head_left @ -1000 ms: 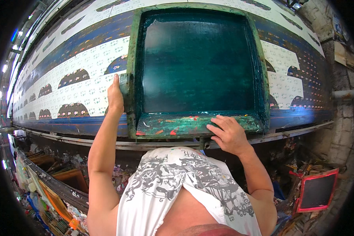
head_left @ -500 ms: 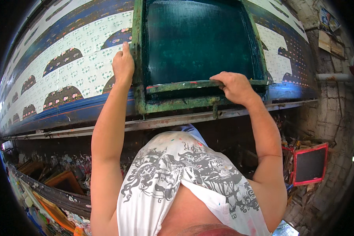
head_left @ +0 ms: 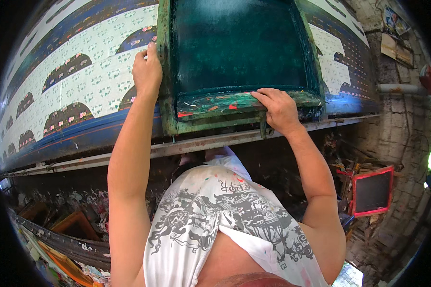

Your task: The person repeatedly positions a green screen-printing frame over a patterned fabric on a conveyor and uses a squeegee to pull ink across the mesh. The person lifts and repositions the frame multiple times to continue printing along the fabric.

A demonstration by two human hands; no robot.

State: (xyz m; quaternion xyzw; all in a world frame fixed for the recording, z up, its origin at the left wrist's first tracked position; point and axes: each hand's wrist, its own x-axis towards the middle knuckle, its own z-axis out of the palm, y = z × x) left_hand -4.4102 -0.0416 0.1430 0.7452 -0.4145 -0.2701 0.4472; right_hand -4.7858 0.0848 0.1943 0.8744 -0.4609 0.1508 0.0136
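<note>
Hold the paint-flecked board (head_left: 215, 106) level inside the green frame (head_left: 220, 124), by the counter's (head_left: 105, 126) near edge. The right hand (head_left: 281, 112) drapes over it (pinching or not, I cannot tell); the left hand (head_left: 147, 71), grip unclear, should steady the frame's left side.

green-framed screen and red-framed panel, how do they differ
The green-framed screen looks much bigger than the red-framed panel. The green-framed screen's inside is dark green; the red-framed panel's is blackish. The left hand is at the green-framed screen's edge; no hand touches the red-framed panel. Both are dark inside a coloured border.
</note>
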